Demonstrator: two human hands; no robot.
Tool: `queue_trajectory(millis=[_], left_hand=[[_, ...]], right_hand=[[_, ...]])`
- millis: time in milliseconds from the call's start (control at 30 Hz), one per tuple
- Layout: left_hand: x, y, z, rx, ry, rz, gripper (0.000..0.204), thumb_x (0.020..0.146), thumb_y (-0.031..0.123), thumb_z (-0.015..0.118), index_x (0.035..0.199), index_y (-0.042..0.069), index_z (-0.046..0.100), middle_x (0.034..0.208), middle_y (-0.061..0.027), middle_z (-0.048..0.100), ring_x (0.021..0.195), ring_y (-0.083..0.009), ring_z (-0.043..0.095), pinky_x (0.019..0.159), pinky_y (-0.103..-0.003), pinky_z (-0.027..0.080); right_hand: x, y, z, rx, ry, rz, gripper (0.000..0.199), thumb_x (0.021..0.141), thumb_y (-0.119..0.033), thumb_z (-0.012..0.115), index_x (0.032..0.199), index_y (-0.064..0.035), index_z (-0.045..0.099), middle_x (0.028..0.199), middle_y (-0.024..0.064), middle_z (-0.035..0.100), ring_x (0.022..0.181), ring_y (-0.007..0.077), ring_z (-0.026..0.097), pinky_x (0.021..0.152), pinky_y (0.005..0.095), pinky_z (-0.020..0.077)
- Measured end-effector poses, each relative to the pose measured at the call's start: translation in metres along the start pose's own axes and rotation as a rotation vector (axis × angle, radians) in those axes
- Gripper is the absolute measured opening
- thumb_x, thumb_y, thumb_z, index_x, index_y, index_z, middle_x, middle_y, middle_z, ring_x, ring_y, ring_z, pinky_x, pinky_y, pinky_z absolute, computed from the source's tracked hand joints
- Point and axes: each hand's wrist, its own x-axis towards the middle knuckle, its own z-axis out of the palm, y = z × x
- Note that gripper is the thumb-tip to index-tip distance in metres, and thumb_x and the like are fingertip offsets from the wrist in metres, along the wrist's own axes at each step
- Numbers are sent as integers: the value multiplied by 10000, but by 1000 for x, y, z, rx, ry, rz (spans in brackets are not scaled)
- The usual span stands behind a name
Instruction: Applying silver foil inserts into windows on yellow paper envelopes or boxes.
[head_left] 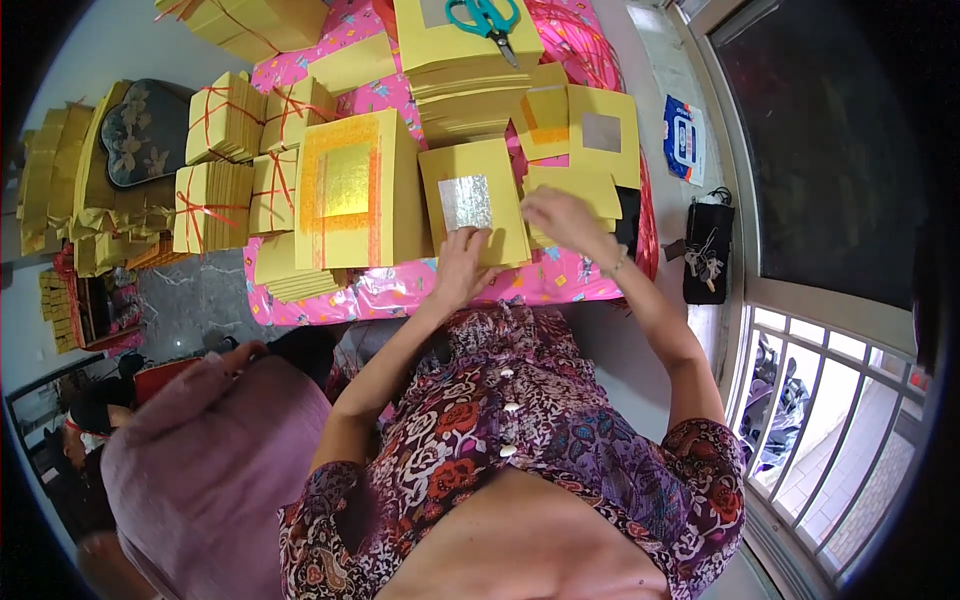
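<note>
A stack of yellow paper sheets (pixel 500 175) with a silver foil square on top stands tilted toward me at the table's near edge. My left hand (pixel 464 264) grips its lower edge, the fingertips on the top sheet just under the foil. My right hand (pixel 566 216) is at the stack's right side, fingers curled together; whether a sheet is pinched in them is hidden. Beneath and beyond that hand lies a smaller pile of plain yellow sheets (pixel 590 190). On my left stands a thick block of yellow paper (pixel 345 185) with a gold square in an orange border.
Teal-handled scissors (pixel 484 20) lie on a tall yellow stack (pixel 460 75). Several red-tied bundles (pixel 225 118) stand at the left. Pink patterned cloth (pixel 400 290) covers the table. Keys (pixel 706 265) on a black pouch and a blue-white packet (pixel 685 140) are by the window. A person in mauve (pixel 220 470) is close at left.
</note>
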Motion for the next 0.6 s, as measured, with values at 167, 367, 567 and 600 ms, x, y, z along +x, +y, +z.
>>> queue_trajectory(millis=[167, 367, 567, 600], left_hand=[[-23, -18, -2, 28, -39, -92, 595, 710, 151, 801, 1223, 52, 516, 1152, -179, 508, 1059, -396, 497, 876, -468, 450], [-36, -33, -3, 45, 23, -82, 520, 741, 82, 743, 1203, 47, 508, 1174, -187, 529, 1082, -395, 516, 850, -472, 477], [-46, -32, -3, -98, 60, -175, 528, 767, 78, 738, 1240, 60, 503, 1279, -178, 508, 1175, -399, 505, 956, -446, 462], [-48, -33, -4, -114, 64, -181, 526, 773, 76, 737, 1246, 63, 508, 1294, -174, 504, 1192, -394, 499, 973, -438, 458]], right_hand=[[-26, -14, 50, -178, -155, -166, 282, 765, -181, 733, 970, -58, 584, 951, 108, 572, 934, 304, 593, 769, 410, 505], [-29, -15, 60, -280, -122, -224, 402, 685, -150, 779, 989, -60, 532, 969, 97, 520, 939, 293, 557, 757, 395, 509], [-27, 0, 59, -200, -169, -237, 321, 724, -165, 753, 960, -59, 563, 946, 91, 549, 919, 292, 582, 759, 410, 511], [-26, 2, 58, -167, -163, -252, 292, 739, -170, 743, 951, -56, 578, 940, 92, 562, 916, 293, 592, 761, 414, 512]])
